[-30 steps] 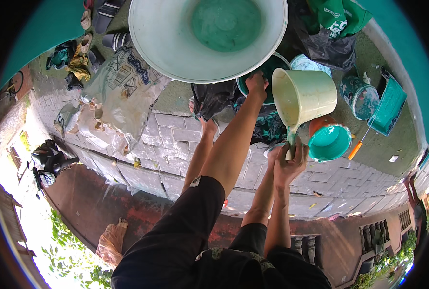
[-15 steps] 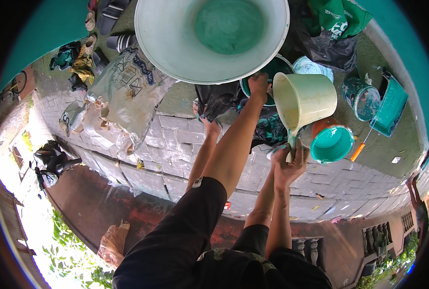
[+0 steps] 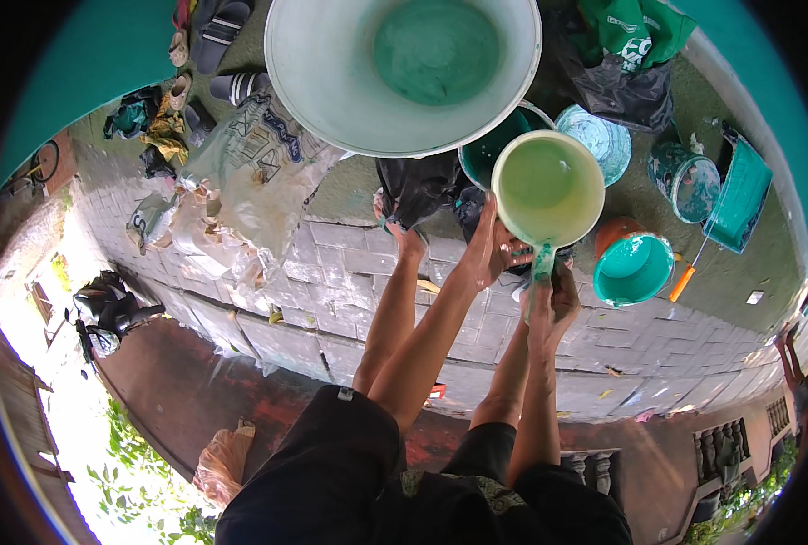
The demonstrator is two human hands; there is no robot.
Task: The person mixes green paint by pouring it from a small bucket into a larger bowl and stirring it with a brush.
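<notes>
A pale yellow dipper (image 3: 584, 218) is upright in front of me, its round mouth facing up and cloudy yellow-green liquid inside. My right hand (image 3: 554, 304) is wrapped round its paint-smeared handle. Close against the dipper's left side is my left hand (image 3: 490, 250), thumb raised and fingers stretched out; whether it bears any weight I cannot tell. Behind the dipper, partly covered, stands a dark green bucket (image 3: 484, 150). A large white basin (image 3: 318, 118) with a shallow layer of green liquid at its bottom lies beyond.
An orange-brown pot coated inside with turquoise paint (image 3: 635, 272) stands right of my right hand. Farther right are a paint-stained can (image 3: 694, 191), a turquoise paint tray (image 3: 740, 200) and an orange-handled roller (image 3: 683, 283). Crumpled plastic sacking (image 3: 250, 191) and slippers (image 3: 218, 41) lie left.
The dipper has turned from tilted left to upright, showing the liquid inside. My left hand has left the dark green bucket's rim and come down beside the dipper.
</notes>
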